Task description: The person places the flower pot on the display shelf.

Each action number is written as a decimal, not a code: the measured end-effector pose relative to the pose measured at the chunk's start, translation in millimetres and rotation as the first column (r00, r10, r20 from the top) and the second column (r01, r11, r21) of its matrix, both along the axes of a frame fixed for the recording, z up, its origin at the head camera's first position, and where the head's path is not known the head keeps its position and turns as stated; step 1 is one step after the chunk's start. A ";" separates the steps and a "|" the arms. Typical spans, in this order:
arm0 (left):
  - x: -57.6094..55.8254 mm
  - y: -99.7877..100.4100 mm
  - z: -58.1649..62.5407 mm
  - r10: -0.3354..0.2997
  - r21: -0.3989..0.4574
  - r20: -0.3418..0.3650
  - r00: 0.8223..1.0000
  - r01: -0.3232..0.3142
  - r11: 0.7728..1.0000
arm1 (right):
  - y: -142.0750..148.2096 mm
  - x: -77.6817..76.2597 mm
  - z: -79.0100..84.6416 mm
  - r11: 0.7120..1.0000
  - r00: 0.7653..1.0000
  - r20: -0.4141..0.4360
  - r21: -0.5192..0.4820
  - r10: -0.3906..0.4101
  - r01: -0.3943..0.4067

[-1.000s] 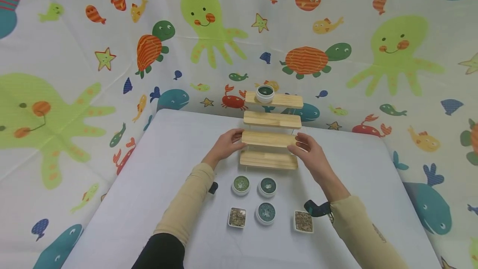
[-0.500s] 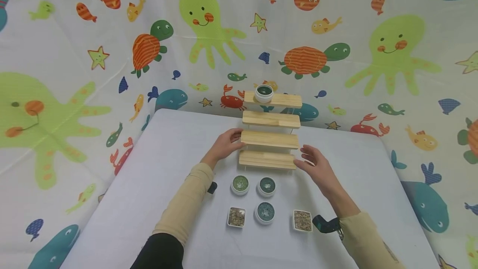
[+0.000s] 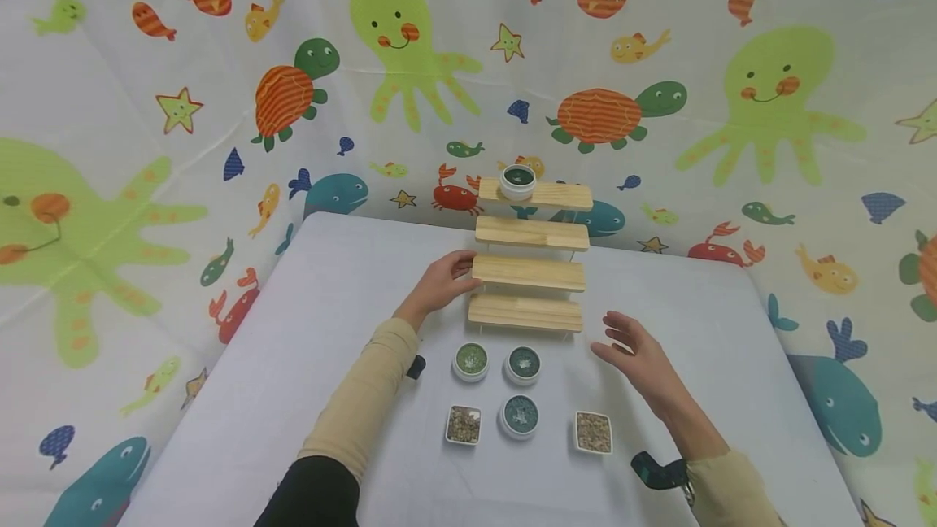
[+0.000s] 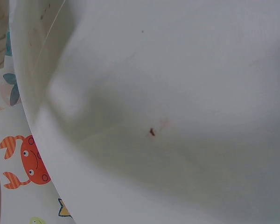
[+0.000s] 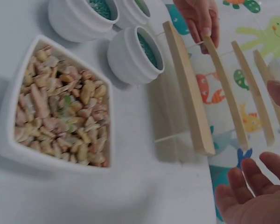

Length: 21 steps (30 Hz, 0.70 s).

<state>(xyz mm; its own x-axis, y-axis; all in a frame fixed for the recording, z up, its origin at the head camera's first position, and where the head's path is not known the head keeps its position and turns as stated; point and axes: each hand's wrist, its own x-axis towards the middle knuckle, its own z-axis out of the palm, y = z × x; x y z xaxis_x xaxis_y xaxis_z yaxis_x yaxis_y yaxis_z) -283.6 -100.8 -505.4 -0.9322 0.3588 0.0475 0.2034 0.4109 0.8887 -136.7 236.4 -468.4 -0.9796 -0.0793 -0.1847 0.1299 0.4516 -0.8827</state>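
Note:
A four-tier wooden display stand with clear supports stands at the back of the table. My left hand holds the left end of its second board from the bottom, thumb over the board in the right wrist view. My right hand is held apart from the stand at its lower right, empty, with loosely bent fingers. A round white pot with dark green filling sits at the left of the top board. The left wrist view shows mostly white tablecloth.
In front of the stand are a green-filled pot, a dark teal pot and a blue-green pot. Square white dishes of pebbly bits stand at left and right. A sea-animal curtain hangs behind the table.
My right hand has let go of the board's right end and moved down and to the right, away from the stand. My left hand has stayed at the left end.

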 end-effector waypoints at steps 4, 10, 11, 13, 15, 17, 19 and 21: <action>0.4 -0.4 0.1 0.001 -0.002 0.004 1.000 -0.001 1.000 | 3.5 7.6 -3.2 1.000 0.999 0.016 0.005 0.027 -0.027; 1.2 0.0 1.3 -0.006 -0.008 -0.001 1.000 0.006 1.000 | 11.6 19.2 -12.8 0.996 0.994 0.059 0.011 0.088 -0.088; 1.4 0.1 1.5 -0.007 -0.008 -0.001 1.000 0.007 1.000 | 12.9 21.1 -14.3 0.995 0.993 0.067 0.012 0.094 -0.095; 1.6 0.0 1.7 -0.008 -0.007 0.002 1.000 0.008 1.000 | 15.1 24.6 -16.8 0.994 0.991 0.080 0.007 0.105 -0.105; 1.7 -0.3 2.0 -0.004 -0.008 0.003 1.000 0.005 1.000 | 17.0 27.5 -18.7 0.993 0.988 0.100 -0.005 0.114 -0.114; 1.7 -0.5 2.2 -0.004 -0.009 -0.001 1.000 0.004 1.000 | 17.9 30.3 -19.9 0.992 0.984 0.124 -0.015 0.126 -0.125; 1.7 -0.9 2.4 -0.003 -0.011 -0.005 1.000 0.003 1.000 | 17.9 33.3 -21.5 0.991 0.979 0.153 -0.026 0.134 -0.131; 1.7 -1.2 2.0 -0.002 -0.015 -0.007 1.000 0.002 1.000 | 17.4 36.4 -23.5 0.990 0.974 0.177 -0.036 0.141 -0.137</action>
<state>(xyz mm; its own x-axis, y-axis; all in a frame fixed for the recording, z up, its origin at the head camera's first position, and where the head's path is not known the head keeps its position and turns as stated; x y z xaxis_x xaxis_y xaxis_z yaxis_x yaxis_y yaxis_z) -281.9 -102.0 -503.3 -0.9311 0.3617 0.0482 0.2103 0.4239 0.8810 -100.3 253.8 -491.9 -0.9099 -0.2187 -0.3526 0.2242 0.4562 -0.8612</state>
